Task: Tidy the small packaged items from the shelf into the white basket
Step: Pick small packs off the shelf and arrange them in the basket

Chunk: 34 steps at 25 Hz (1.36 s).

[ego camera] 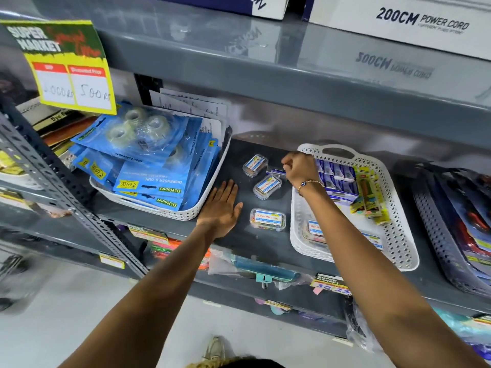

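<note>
Three small clear packs with blue-and-white labels lie on the dark shelf [247, 243]: one at the back [255, 165], one in the middle [267, 186], one near the front [267, 219]. My right hand [299, 168] is closed around a small blue-and-white box [276, 172] just left of the white basket [398, 235]. That basket holds blue boxes, green-yellow packets and some labelled clear packs. My left hand [221, 208] rests flat on the shelf, fingers spread, left of the packs.
A second white basket [159, 212] full of blue tape-dispenser packs stands at the left. A grey basket [435, 235] with carded goods stands at the right. The upper shelf hangs overhead with a yellow price sign [66, 67]. Bagged goods hang below the shelf edge.
</note>
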Available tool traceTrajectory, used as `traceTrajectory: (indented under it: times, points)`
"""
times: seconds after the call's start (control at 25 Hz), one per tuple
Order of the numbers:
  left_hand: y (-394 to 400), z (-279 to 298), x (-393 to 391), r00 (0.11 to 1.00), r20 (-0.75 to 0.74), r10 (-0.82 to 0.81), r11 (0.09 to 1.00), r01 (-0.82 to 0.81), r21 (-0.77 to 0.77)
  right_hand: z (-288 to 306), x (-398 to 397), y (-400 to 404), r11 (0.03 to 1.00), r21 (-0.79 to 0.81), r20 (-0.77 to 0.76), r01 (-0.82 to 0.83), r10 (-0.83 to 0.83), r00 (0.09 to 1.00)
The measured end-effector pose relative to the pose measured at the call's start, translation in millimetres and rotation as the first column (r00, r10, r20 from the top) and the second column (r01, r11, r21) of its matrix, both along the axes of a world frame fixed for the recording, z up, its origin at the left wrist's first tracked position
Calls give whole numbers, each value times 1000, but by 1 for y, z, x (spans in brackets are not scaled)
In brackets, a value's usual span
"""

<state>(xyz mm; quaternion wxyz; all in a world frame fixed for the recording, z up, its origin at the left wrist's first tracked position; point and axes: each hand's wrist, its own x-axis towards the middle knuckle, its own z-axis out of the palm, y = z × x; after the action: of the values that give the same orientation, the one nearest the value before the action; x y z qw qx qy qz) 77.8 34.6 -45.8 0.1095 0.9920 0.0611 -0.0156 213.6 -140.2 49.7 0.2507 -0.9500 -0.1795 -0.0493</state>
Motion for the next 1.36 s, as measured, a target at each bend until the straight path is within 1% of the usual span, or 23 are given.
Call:
traceTrajectory:
  times: [0.04, 0.08, 0.16, 0.2, 0.28, 0.36, 0.4, 0.48, 0.56, 0.6, 0.64, 0.72, 0.8, 0.84, 0.88, 0.92, 0.96, 1.04, 1.12, 1.24, 1.28, 1.36]
  points:
    - [0, 0, 0, 1000, 3, 5, 1000, -5, 0, -3, 3, 10, 997, -77, -18, -14, 13, 1000]
    - [-1, 0, 0, 1000, 5, 5, 1000, -5, 0, -6, 7, 15, 980, -199, -32, -25, 19, 999]
    - [0, 0, 1, 1000, -6, 10, 1000, -10, -3, -11, 10, 25, 878, -476, -19, -40, 36, 999]
    - [0, 0, 2, 1000, -18, 10, 1000, -10, -2, -13, 9, 28, 828, -560, 0, -37, 44, 999]
    - [1, -1, 3, 999, -32, 9, 1000, -8, 12, -17, 9, 31, 789, -614, 28, -27, 56, 998]
    - [1, -1, 3, 999, -32, 4, 1000, -4, 15, -18, 10, 30, 802, -597, 33, -19, 49, 998]
    - [1, -2, 3, 1000, -27, 4, 1000, -3, 7, -17, 11, 29, 825, -565, 40, -15, 45, 998]
    - [1, -3, 2, 1000, -9, 1, 1000, -1, 0, -15, 11, 23, 907, -421, 69, 24, 5, 998]
    - [1, -2, 2, 1000, -2, -5, 1000, 5, -2, -13, 6, 14, 981, -182, 77, 67, -53, 996]
    - [2, -3, 1, 1000, -1, -7, 1000, 7, -4, -10, 3, 8, 995, -42, 54, 89, -86, 995]
    - [1, -3, 1, 1000, 0, -8, 1000, 8, -3, -8, 1, 1, 988, 95, 9, 118, -120, 993]
    - [1, -3, 1, 1000, 4, -6, 1000, 6, -1, 1, -2, -16, 926, 319, -118, 203, -174, 978]
    - [1, -3, 1, 1000, 6, -10, 1000, 10, -4, 7, -3, -37, 819, 494, -257, 292, -183, 949]
    - [1, -3, 2, 1000, 2, -9, 1000, 9, -3, 8, -5, -47, 736, 586, -331, 337, -162, 930]
    - [1, -3, 2, 1000, -5, -6, 1000, 6, -2, 8, -9, -57, 618, 691, -399, 375, -108, 911]
    - [1, -3, 3, 1000, -13, -4, 1000, 4, 1, 9, -14, -67, 510, 751, -443, 420, -84, 893]
    - [0, -3, 4, 1000, -21, -4, 1000, 4, 8, 8, -20, -79, 445, 776, -471, 447, -62, 880]
    - [0, -3, 4, 999, -36, 0, 999, 1, 35, 6, -31, -96, 446, 763, -517, 468, -14, 856]
    - [-1, -3, 5, 999, -39, -2, 998, 4, 56, 0, -38, -109, 523, 729, -503, 442, -28, 864]
    - [0, -4, 5, 999, -38, 1, 998, 1, 64, -4, -47, -120, 654, 641, -395, 401, -167, 904]
    - [0, -5, 6, 999, -39, 1, 998, 1, 65, -6, -49, -124, 684, 617, -366, 389, -188, 911]
    - [0, -6, 6, 999, -39, -1, 997, 4, 74, -8, -52, -129, 712, 594, -372, 374, -168, 913]
